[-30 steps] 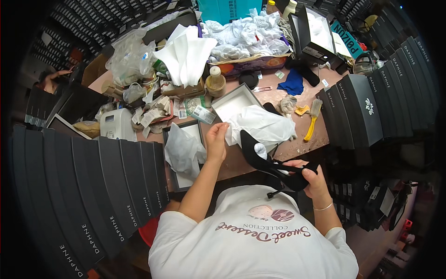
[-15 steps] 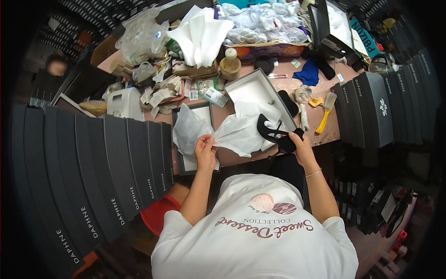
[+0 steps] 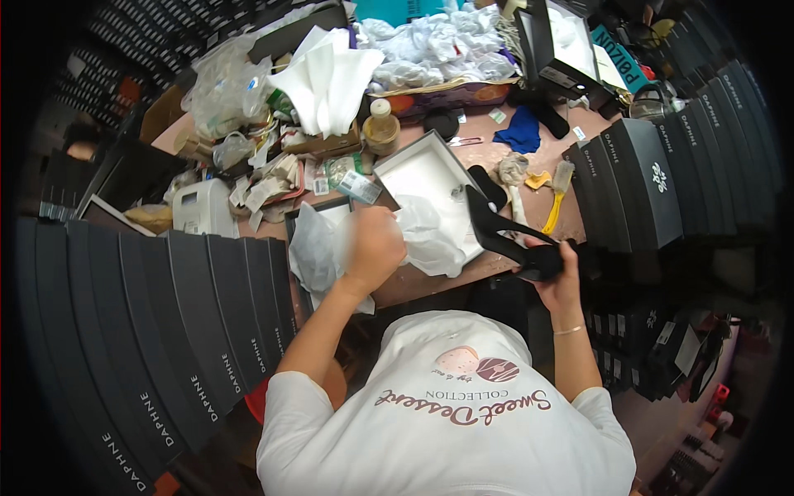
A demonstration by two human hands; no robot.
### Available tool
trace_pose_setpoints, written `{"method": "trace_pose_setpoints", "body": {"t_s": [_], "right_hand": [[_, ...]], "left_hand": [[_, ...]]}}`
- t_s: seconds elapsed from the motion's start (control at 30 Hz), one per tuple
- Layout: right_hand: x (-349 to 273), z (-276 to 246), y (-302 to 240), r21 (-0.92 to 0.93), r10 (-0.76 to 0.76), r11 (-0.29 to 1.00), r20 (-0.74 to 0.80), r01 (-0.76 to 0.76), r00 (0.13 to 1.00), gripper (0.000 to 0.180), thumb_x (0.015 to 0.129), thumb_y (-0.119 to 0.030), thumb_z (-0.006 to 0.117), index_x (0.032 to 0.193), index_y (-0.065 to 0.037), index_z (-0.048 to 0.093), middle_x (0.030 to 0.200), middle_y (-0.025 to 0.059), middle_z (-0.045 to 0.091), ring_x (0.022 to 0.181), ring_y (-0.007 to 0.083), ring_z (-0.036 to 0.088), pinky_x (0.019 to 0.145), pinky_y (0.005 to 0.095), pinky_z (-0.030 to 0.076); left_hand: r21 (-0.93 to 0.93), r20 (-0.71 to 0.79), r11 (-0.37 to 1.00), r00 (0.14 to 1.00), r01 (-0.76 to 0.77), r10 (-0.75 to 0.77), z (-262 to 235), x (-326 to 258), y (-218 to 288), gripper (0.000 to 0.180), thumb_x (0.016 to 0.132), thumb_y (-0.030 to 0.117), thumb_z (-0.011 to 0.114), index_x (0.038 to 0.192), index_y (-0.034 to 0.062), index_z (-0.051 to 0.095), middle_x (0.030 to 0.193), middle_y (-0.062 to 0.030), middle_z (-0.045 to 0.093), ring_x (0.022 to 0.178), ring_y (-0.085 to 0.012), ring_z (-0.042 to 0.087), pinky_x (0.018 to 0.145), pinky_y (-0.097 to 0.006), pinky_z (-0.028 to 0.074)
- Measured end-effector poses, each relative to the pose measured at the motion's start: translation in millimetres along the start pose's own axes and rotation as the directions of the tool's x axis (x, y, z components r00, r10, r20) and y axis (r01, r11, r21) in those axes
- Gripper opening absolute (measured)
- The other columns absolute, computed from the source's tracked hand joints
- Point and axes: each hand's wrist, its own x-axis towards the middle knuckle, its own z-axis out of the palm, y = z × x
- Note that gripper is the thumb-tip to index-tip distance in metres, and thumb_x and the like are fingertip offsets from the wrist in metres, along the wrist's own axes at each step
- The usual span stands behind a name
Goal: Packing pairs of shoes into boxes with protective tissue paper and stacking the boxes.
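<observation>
Left hand (image 3: 376,248), head view: curled and closed up, partly blurred, knuckles upward; its edge meets a crumpled sheet of thin white tissue paper (image 3: 426,236). From my end I cannot tell whether the fingers grip it. Right hand (image 3: 561,281): closed around a black high-heeled shoe (image 3: 490,227), thumb over the top, shoe tilted, one end raised toward the box.

Changed since half a second ago: shoe then lay lower over the front of the open grey-rimmed, white-lined shoe box (image 3: 434,183); I now see it held up just beside that box's right front edge. Tissue then stretched flat from the left fingertips; now bunched over the box's front left part, leaving more of the white lining bare.

Left of the hand, a smaller dark-rimmed box (image 3: 339,213) with cloudy white wrapping paper (image 3: 316,248) spilling over it, as before. Beyond the right hand, on the pink tabletop (image 3: 420,286), I note a yellow-handled brush (image 3: 557,207) and, farther back, a crumpled blue cloth (image 3: 521,130).
</observation>
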Motion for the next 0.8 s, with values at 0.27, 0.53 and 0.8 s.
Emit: {"method": "trace_pose_setpoints", "body": {"t_s": [0.27, 0.53, 0.8], "right_hand": [[-100.6, 13.2, -52.5, 0.099, -0.032, 0.995, 0.054, 0.027, 0.998, 0.085, 0.088, -0.062, 0.042, 0.11, 0.019, 0.054, 0.107, 0.0289, 0.062, 0.085, 0.033, 0.068, 0.065, 0.0479, 0.06], [-60.7, 36.5, 4.1, 0.38, 0.003, 0.914, -0.349, 0.139, 0.937, 0.047, 0.092, -0.049, 0.051, 0.11, -0.007, 0.059, 0.107, 0.0107, 0.065, 0.095, 0.0274, 0.065, 0.08, 0.0478, 0.058], [-61.9, -6.0, 5.5, 0.491, 0.126, 0.87, -0.312, 0.047, 0.942, 0.053, 0.09, -0.056, 0.051, 0.109, -0.008, 0.062, 0.101, 0.008, 0.067, 0.087, 0.0242, 0.067, 0.072, 0.0377, 0.061]], "left_hand": [[-0.572, 0.207, 0.7, 0.901, 0.428, -0.381, 72.3, 63.9, 27.2, 0.018, 0.081, 0.006, 0.062, 0.098, -0.0004, 0.066, 0.079, -0.0173, 0.065, 0.066, -0.022, 0.062, 0.06, -0.034, 0.047], [-0.661, 0.154, 0.741, 0.988, 0.121, -0.023, 50.9, 24.6, 117.1, 0.034, 0.075, -0.001, 0.064, 0.109, 0.004, 0.063, 0.087, -0.0162, 0.062, 0.071, -0.0333, 0.061, 0.065, -0.038, 0.049], [-0.558, 0.149, 0.747, 0.929, 0.362, -0.339, 65.8, 60.4, 57.7, 0.017, 0.08, 0.002, 0.06, 0.096, 0.0004, 0.065, 0.08, -0.0158, 0.062, 0.067, -0.0264, 0.061, 0.063, -0.035, 0.048]]}}
